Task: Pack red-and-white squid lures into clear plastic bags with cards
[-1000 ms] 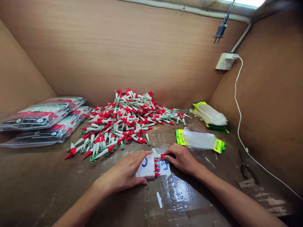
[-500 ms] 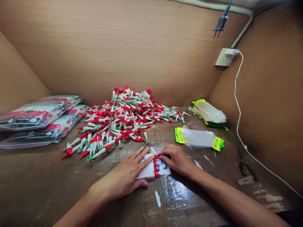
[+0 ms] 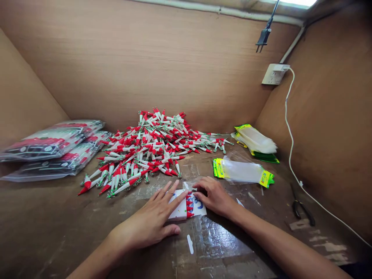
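Note:
My left hand (image 3: 158,213) lies with fingers spread over the left part of a small white card sleeve (image 3: 179,211) on the table. Several red lure tips (image 3: 189,208) stick out in a row from the sleeve's right side, above a white flap with blue markings (image 3: 200,207). My right hand (image 3: 213,195) rests at the flap's upper right, its fingers curled and thumb near the topmost tip; a small gap shows between thumb and forefinger. Behind both hands is a heap of red and white lures (image 3: 151,143) with green hooks.
Filled clear bags (image 3: 55,149) are stacked at the left. Clear packets with yellow-green ends (image 3: 244,170) lie right of the heap, with another stack (image 3: 255,141) behind. Black-handled pliers (image 3: 302,211) and a white cable (image 3: 290,135) are at the right. A dark plug (image 3: 263,38) hangs above.
My right thumb and forefinger have come off the topmost red tip and parted slightly. My left hand stays on the sleeve, fingers a little more spread. The camera view has shifted slightly.

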`<state>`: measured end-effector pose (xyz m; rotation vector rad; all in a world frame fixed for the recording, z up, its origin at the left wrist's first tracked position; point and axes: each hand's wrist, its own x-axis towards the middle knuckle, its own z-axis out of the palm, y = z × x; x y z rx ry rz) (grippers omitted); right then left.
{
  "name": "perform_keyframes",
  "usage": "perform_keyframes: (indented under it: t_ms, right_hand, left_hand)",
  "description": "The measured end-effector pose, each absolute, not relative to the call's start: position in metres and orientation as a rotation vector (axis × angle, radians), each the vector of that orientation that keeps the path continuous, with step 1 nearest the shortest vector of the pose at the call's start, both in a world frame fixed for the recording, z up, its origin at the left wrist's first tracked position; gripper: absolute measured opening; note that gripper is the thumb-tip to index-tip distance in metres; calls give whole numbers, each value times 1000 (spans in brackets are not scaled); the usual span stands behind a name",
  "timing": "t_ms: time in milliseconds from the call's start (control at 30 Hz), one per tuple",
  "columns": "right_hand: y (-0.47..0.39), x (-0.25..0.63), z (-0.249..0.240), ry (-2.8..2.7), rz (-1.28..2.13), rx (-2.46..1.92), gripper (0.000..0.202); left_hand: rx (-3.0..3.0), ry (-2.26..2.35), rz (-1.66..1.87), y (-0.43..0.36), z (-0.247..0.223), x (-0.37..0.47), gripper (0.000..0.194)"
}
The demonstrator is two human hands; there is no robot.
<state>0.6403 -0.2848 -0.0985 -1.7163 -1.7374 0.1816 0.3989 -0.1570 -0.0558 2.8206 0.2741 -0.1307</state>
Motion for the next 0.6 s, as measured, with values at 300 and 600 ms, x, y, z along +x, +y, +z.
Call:
perform_keyframes:
  t_ms: [300, 600]
  right_hand:
    - [-277, 645, -92, -1861, 153, -1773, 17]
    - [-309, 716, -71, -1529, 96, -2672, 25]
  left_hand:
    - [2835, 324, -81, -166, -54, 407, 68]
    - [2867, 380, 92, -168, -58, 414, 71]
